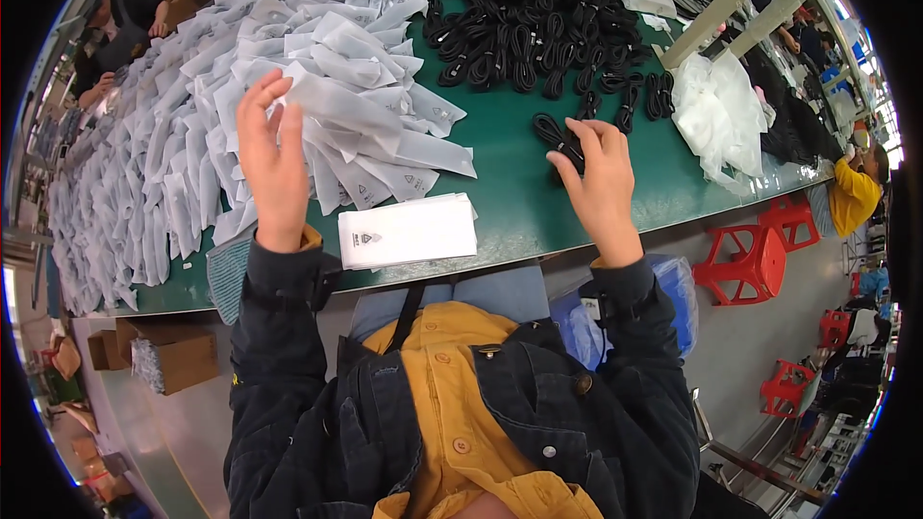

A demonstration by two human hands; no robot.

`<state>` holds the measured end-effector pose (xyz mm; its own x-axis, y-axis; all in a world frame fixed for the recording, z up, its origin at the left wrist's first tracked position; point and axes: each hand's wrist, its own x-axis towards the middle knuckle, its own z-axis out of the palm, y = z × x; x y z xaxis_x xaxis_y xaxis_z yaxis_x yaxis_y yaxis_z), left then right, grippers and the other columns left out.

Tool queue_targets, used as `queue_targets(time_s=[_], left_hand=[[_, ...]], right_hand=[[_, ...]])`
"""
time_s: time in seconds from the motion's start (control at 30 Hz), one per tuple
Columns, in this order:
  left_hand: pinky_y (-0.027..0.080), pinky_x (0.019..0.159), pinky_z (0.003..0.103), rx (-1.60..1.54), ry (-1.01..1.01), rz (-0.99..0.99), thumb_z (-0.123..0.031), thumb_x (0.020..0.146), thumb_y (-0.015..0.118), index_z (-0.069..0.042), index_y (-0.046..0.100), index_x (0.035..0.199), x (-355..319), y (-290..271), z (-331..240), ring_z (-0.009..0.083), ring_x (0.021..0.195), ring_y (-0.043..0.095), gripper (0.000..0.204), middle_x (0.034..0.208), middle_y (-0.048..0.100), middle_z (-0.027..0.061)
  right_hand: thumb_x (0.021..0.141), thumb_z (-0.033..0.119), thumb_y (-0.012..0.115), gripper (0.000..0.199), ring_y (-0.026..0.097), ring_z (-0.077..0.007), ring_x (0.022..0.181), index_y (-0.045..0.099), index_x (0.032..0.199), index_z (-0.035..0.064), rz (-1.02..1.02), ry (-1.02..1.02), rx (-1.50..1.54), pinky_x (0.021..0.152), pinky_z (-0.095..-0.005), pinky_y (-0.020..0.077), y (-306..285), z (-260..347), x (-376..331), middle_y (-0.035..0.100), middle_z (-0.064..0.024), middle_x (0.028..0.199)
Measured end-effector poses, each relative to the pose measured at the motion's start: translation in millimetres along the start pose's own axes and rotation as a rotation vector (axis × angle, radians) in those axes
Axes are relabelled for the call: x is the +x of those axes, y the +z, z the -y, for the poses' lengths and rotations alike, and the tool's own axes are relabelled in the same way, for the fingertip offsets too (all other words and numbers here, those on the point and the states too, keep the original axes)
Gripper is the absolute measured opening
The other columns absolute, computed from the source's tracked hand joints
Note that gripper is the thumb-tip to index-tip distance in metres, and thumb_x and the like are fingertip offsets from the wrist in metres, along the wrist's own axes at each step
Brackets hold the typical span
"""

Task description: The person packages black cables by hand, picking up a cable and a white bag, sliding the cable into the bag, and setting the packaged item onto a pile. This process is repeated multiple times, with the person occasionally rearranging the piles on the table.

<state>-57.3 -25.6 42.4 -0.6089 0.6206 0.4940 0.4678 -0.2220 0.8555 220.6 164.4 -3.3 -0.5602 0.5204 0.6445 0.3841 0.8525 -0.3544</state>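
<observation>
My left hand [272,159] is raised at the near edge of a big heap of filled translucent white sleeves [216,115]. Its fingers are apart and hold nothing; one filled sleeve [346,113] lies right beside the fingertips. My right hand [606,183] has its thumb and fingers around a coiled black cable [550,131] at the near side of the cable pile. Between the hands, by the table's front edge, lies a flat stack of empty white sleeves [413,233] with a small dark print.
A large pile of coiled black cables [524,10] covers the far middle of the green table [510,216]. Crumpled white plastic [716,115] lies at the right. Below stand a blue bin [678,303], a cardboard box [178,356] and red stools [740,264]. Other people work further off.
</observation>
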Motion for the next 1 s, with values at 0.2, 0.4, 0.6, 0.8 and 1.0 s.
queue_targets(time_s=[0.2,0.4,0.6,0.8,1.0], left_hand=[[0.050,0.077,0.036,0.320,0.131,0.467,-0.002,0.082,0.070,-0.003,0.063,0.101,-87,43,23,0.0305,0.088,0.060,0.020,0.099,0.058,0.0122],[0.049,0.076,0.041,0.452,0.156,0.546,-0.009,0.081,0.073,-0.002,0.060,0.097,-104,62,22,0.0352,0.090,0.058,0.021,0.095,0.054,0.0131],[0.049,0.070,0.039,0.477,0.087,0.503,-0.005,0.084,0.071,0.000,0.062,0.095,-107,65,31,0.0335,0.079,0.060,0.016,0.089,0.057,0.0132],[0.049,0.067,0.034,0.362,0.029,0.445,-0.002,0.086,0.068,0.000,0.062,0.093,-111,61,35,0.0294,0.071,0.060,0.010,0.083,0.058,0.0122],[0.048,0.067,0.033,0.116,-0.277,0.453,0.001,0.085,0.066,0.001,0.061,0.093,-109,55,26,0.0278,0.072,0.060,0.009,0.087,0.060,0.0130]], right_hand=[[0.089,0.010,0.067,0.027,0.059,-0.0318,0.074,0.064,0.116,0.0051,0.081,0.007,-0.271,0.065,-0.0376,0.0508,37,-45,-27,0.059,-0.0150,0.105],[0.097,0.012,0.059,0.021,0.057,-0.0163,0.069,0.064,0.115,0.0030,0.128,0.291,0.206,0.062,-0.0278,0.0472,26,-18,-42,0.062,-0.0061,0.090],[0.102,0.013,0.051,0.023,0.052,-0.0034,0.071,0.064,0.119,0.0028,0.370,0.631,0.827,0.062,-0.0189,0.0425,11,30,-54,0.060,0.0009,0.083],[0.103,0.013,0.049,0.026,0.051,-0.0024,0.073,0.063,0.122,0.0035,0.441,0.690,0.961,0.063,-0.0178,0.0417,9,48,-61,0.061,0.0017,0.087],[0.099,0.009,0.055,0.022,0.054,-0.0078,0.072,0.064,0.117,0.0019,0.389,0.561,0.933,0.063,-0.0215,0.0423,7,54,-71,0.059,-0.0010,0.084]])
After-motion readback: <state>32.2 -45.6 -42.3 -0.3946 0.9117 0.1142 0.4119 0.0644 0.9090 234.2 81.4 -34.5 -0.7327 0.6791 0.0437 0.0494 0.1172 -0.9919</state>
